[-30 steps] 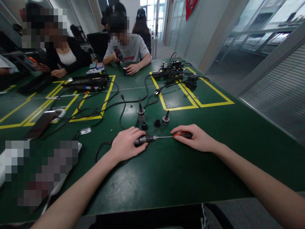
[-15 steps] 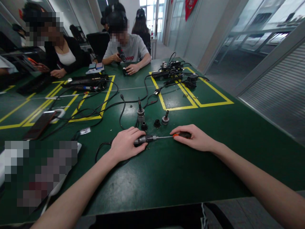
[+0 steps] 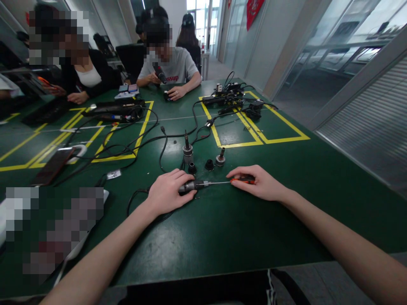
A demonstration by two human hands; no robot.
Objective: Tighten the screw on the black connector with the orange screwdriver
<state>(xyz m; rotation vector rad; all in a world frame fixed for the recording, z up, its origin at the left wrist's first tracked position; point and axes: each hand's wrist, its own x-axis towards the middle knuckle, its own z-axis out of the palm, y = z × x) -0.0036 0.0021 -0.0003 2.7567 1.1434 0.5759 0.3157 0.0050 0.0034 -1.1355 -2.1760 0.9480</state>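
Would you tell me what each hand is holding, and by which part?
Left hand grips the metal connector by its body; right hand pinches the screwdriver by its orange handle.

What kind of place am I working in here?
Likely a shared assembly or training workshop: a green table marked with yellow tape into stations, loose cables and connector parts, and other people seated at the far end. Glass partitions suggest an office building.
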